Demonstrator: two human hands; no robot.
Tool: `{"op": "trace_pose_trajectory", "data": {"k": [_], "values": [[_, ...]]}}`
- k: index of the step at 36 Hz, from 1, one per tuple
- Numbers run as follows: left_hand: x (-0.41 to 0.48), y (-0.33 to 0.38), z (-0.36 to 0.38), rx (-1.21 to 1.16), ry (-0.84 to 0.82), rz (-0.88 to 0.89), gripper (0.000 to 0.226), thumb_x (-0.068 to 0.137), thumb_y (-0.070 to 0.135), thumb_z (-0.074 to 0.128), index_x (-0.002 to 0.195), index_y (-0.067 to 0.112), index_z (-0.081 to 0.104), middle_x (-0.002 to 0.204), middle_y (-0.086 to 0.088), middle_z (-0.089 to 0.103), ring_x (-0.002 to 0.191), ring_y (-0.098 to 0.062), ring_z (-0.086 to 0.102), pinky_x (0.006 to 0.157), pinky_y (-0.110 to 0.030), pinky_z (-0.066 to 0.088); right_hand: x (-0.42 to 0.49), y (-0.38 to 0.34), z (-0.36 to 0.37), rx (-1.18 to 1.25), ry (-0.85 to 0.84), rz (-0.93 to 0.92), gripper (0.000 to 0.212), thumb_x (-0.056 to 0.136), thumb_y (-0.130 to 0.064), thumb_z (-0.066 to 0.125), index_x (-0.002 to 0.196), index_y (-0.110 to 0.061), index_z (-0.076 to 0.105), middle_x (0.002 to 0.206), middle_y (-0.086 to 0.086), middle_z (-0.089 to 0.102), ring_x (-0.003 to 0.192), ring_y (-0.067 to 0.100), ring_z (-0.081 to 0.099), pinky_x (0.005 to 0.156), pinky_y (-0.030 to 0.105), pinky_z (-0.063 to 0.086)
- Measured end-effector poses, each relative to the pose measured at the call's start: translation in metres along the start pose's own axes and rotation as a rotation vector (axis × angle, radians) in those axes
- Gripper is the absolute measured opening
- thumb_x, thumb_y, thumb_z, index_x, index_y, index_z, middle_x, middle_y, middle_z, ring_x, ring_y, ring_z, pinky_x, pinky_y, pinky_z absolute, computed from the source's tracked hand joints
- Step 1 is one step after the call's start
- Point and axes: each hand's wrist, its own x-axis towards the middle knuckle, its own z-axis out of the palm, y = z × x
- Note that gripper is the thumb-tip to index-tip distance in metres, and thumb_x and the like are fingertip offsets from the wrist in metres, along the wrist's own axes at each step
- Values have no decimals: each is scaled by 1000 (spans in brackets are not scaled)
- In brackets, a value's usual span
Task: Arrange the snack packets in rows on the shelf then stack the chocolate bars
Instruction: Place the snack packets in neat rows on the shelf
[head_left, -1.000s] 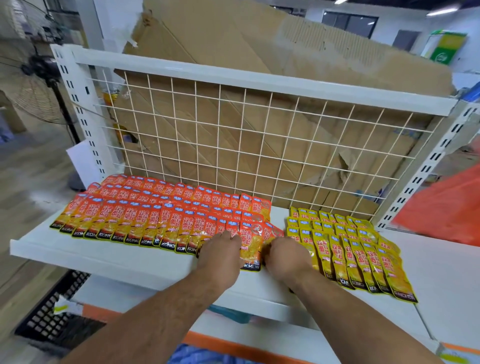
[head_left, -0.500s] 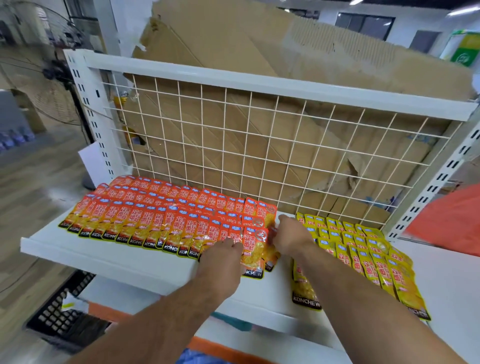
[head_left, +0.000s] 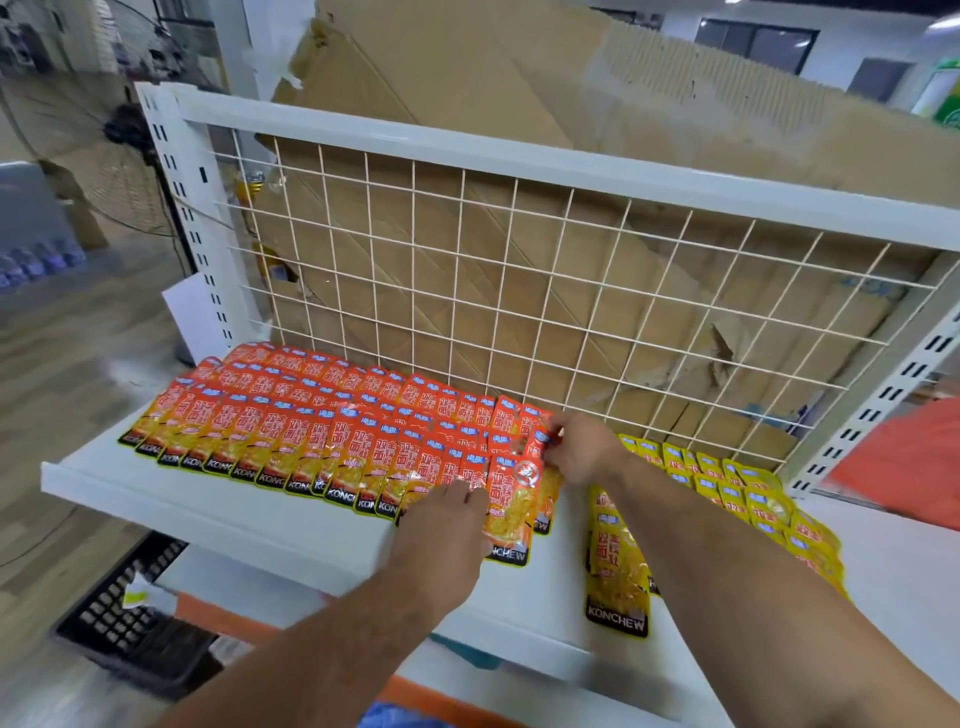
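Several orange snack packets lie in overlapping rows across the left half of the white shelf. Yellow snack packets lie in rows on the right, with one yellow packet hanging over the front edge. My left hand rests flat on the front-row orange packets at the right end. My right hand pinches the top of an orange packet in the middle row, at the right end of the orange block. No chocolate bars are in view.
A white wire grid backs the shelf, with torn cardboard behind it. A black crate sits on the floor at lower left. A standing fan is at far left. An orange sheet lies at right.
My right hand has moved from the front row up and back to the middle row's right end and pinched a packet there. The left hand stays on the front packets. A yellow packet has slid forward.
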Motion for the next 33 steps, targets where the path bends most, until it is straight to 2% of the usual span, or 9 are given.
{"op": "trace_pose_trajectory", "data": {"k": [2, 4, 7, 9, 12, 21, 25, 28, 33], "values": [[0, 0, 0, -14, -1, -10, 37, 96, 39, 57, 127, 20, 49, 122, 1, 54, 109, -19, 51, 90, -34, 46, 9, -5, 2, 58, -6, 14, 25, 86, -7, 66, 74, -28, 58, 89, 3, 69, 85, 21, 64, 70, 26, 47], [0, 0, -1, -18, -15, -19, 36, 97, 39, 57, 126, 20, 48, 122, 0, 53, 109, -20, 50, 89, -34, 45, 18, -7, 4, 90, -21, 40, 17, 88, -9, 66, 101, -21, 67, 99, 6, 71, 86, 21, 65, 70, 29, 54], [1, 0, -2, -11, -29, -28, 37, 97, 38, 56, 128, 19, 47, 123, -1, 51, 111, -22, 50, 90, -35, 45, 25, -12, 9, 71, -80, 34, 39, 90, -11, 64, 128, -19, 62, 102, 5, 67, 79, 21, 63, 55, 25, 51], [1, 1, -3, -7, -33, -33, 37, 97, 38, 56, 128, 20, 47, 124, -2, 51, 111, -22, 50, 90, -36, 45, 29, -12, 13, 92, -113, 47, 35, 90, -9, 65, 124, -18, 64, 105, 10, 72, 67, 25, 66, 44, 26, 50], [1, 1, -3, -6, -37, -39, 37, 97, 37, 56, 128, 20, 48, 125, -2, 52, 110, -22, 50, 89, -35, 45, 31, -11, 16, 96, -125, 71, 16, 90, -6, 63, 103, -13, 71, 75, 9, 70, 43, 18, 59, 34, 24, 46], [1, 1, -2, -11, -52, -38, 42, 98, 36, 55, 138, 26, 44, 128, -1, 51, 113, -22, 50, 92, -35, 46, 30, 15, 15, 225, -167, 173, 10, 86, -8, 65, 92, -14, 68, 77, 5, 66, 50, 11, 61, 44, 22, 51], [1, 1, -1, -3, -55, -41, 52, 100, 35, 50, 149, 32, 33, 139, -3, 46, 123, -24, 45, 102, -37, 43, 31, 14, 24, 196, -100, 208, 12, 87, -5, 61, 89, -6, 73, 66, 7, 62, 57, 22, 59, 56, 36, 57], [0, 4, -1, 27, -67, -42, 53, 101, 38, 43, 151, 35, 27, 142, -5, 42, 126, -24, 41, 105, -39, 41, 31, 14, 25, 211, -98, 216, 13, 88, -10, 61, 92, -6, 72, 79, 11, 69, 67, 27, 67, 55, 30, 59], [0, 8, -1, 65, -74, -46, 55, 99, 43, 39, 151, 39, 24, 141, -7, 40, 126, -26, 39, 104, -38, 39, 32, 13, 22, 69, -43, 217, 15, 85, -21, 66, 87, -8, 71, 98, 16, 73, 86, 31, 69, 80, 38, 59]]}}
